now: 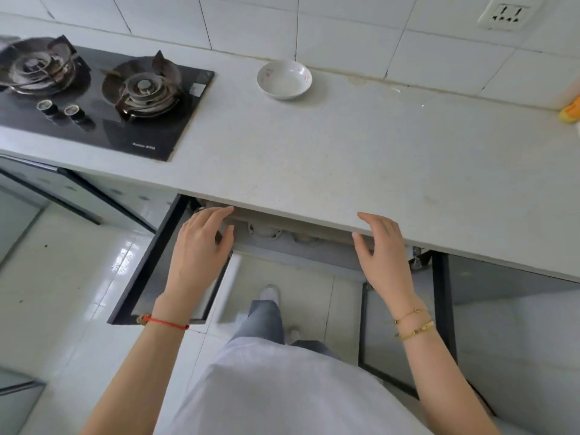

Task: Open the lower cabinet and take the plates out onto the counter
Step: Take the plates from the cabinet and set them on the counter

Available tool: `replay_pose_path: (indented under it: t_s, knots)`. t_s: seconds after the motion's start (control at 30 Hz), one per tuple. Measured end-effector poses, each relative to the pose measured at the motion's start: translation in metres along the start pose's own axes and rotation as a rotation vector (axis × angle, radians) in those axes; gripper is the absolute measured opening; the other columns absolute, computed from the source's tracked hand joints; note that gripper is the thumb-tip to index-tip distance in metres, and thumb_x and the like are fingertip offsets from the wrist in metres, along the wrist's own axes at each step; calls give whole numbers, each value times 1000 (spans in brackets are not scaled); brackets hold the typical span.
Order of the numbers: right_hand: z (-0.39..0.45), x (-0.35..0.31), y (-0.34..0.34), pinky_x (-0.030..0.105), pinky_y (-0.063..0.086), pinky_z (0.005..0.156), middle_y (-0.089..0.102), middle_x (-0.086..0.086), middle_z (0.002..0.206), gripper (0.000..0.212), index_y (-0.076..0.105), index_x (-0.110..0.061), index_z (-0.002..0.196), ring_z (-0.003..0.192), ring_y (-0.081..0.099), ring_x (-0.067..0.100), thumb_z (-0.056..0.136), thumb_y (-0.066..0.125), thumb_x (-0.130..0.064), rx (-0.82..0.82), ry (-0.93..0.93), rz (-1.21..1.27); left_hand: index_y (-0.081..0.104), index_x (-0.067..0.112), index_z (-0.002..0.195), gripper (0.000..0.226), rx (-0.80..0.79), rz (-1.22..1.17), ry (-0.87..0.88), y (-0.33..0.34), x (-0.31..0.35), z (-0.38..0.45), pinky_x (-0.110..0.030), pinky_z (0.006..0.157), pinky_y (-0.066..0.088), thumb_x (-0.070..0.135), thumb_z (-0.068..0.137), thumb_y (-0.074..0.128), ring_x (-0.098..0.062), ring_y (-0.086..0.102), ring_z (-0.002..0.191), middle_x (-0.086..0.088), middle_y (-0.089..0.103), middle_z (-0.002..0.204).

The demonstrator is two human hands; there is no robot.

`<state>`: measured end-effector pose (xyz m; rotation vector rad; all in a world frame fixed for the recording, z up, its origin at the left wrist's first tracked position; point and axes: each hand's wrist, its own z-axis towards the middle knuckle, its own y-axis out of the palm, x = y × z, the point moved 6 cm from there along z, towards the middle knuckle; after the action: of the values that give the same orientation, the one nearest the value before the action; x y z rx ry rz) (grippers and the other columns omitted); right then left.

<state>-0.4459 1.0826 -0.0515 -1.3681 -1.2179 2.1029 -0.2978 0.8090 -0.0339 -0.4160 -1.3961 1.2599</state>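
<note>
A worktop [345, 158] runs across the scene below a tiled wall [251, 23], with a two-burner hob [94, 98] set into its left end and a single plate [284, 79] standing to the hob's right, near the wall. A wall socket [508, 12] sits high at the right, and a cloth [569, 112] lies at the worktop's far right edge. Below the front edge, two cabinet doors [150, 265] stand swung open, one left, one right [442, 309]. The person's left hand [201, 246] and right hand [383, 249] are spread apart just under the worktop's edge, between the doors, above the floor [62, 277].
</note>
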Motion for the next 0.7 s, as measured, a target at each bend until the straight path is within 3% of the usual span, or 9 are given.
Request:
replay_pose_path:
  t_s: [0.33,0.7]
  knots:
    - [-100,-10,3,32,37,108,58,5,126,36,53,-10,130,124,46,20,96,53,-21,-57,-14,-12,63,6,122,31,-21,38,-29,-21,1,-115,-49,94,50,8,92,57,-30,62,109,-10,67,116]
    - [-159,-33,19,31,37,107,58,5,127,34,55,-11,129,123,47,20,96,54,-21,-30,18,-13,62,10,123,30,-8,2,-44,-50,-14,-172,-43,95,50,8,93,57,-26,61,109,-7,67,116]
